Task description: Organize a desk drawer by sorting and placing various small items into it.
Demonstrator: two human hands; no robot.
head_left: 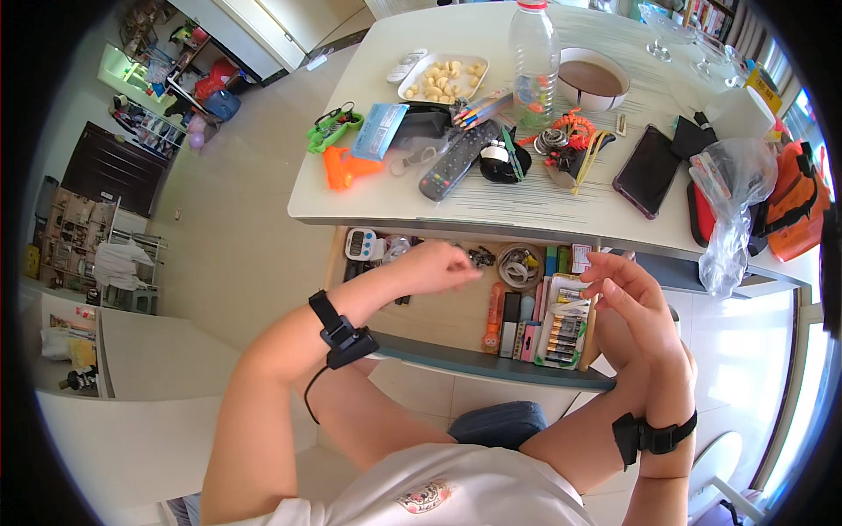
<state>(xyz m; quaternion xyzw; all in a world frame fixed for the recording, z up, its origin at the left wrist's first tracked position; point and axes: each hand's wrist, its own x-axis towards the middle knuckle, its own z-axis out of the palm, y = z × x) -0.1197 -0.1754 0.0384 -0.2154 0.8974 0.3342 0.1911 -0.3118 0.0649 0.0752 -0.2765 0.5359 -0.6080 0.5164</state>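
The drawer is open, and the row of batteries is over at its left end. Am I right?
Not quite: the row of batteries is at the right end of the drawer, not the left. The head view shows this. The drawer is open, just as you said.

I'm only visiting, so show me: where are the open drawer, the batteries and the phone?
Drawer [434, 323]: head view, on its bare wooden floor.
Batteries [562, 338]: head view, mid-row.
Phone [649, 171]: head view, middle of its dark face.
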